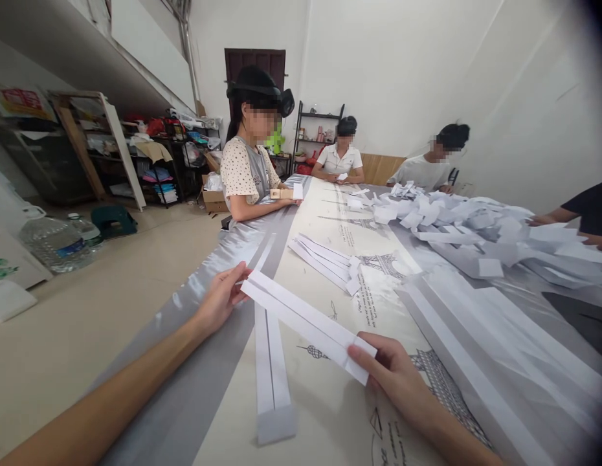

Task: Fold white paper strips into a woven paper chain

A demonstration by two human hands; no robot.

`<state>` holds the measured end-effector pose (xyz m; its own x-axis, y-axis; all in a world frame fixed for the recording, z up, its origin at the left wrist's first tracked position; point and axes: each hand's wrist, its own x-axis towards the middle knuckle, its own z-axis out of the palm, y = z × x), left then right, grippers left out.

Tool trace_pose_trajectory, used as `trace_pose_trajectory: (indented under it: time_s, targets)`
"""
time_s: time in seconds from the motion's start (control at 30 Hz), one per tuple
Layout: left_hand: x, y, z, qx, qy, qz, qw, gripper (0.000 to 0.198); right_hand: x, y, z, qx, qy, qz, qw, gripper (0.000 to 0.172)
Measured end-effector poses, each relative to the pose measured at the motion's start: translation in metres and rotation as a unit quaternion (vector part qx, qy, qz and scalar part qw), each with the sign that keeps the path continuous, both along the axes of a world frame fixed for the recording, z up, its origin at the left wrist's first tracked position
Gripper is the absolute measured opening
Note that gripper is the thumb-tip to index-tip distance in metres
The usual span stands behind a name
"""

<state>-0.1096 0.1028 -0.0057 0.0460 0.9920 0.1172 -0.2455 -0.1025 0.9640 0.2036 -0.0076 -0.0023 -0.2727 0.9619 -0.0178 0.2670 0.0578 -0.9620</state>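
Note:
A long folded strip of white paper slants across the view above the table, held at both ends. My left hand pinches its far left end between thumb and fingers. At the near right end, my right hand grips it with the thumb on top and the fingers beneath. A lengthwise seam runs along the strip's middle. Under it, a second folded paper strip lies on the tablecloth. Just beyond, a fanned group of folded strips rests on the cloth.
Long white paper sheets lie at the right. Behind them spreads a big heap of folded paper. Several people sit around the printed tablecloth. Shelves, a green stool and water bottles stand at the left.

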Motion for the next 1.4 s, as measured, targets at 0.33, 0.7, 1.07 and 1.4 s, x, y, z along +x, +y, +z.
trace_pose_trajectory:
  time_s: [0.33,0.7,1.07,1.4]
  targets:
    - [-0.003,-0.005,0.000,0.005,0.101,-0.082,0.991,0.050,0.001,0.003,-0.008,-0.023,0.010,-0.047,0.999,0.050]
    - [-0.006,-0.003,-0.001,0.022,0.131,-0.081,0.988,0.051,0.002,0.004,-0.003,0.025,-0.024,-0.110,0.993,0.057]
    - [-0.011,0.001,-0.001,0.022,0.118,-0.083,0.989,0.040,0.007,0.009,-0.013,0.003,0.009,-0.119,0.993,0.056]
    - [-0.013,0.002,-0.006,-0.002,0.100,-0.112,0.989,0.041,0.004,0.005,-0.003,0.026,-0.028,-0.055,0.998,0.055]
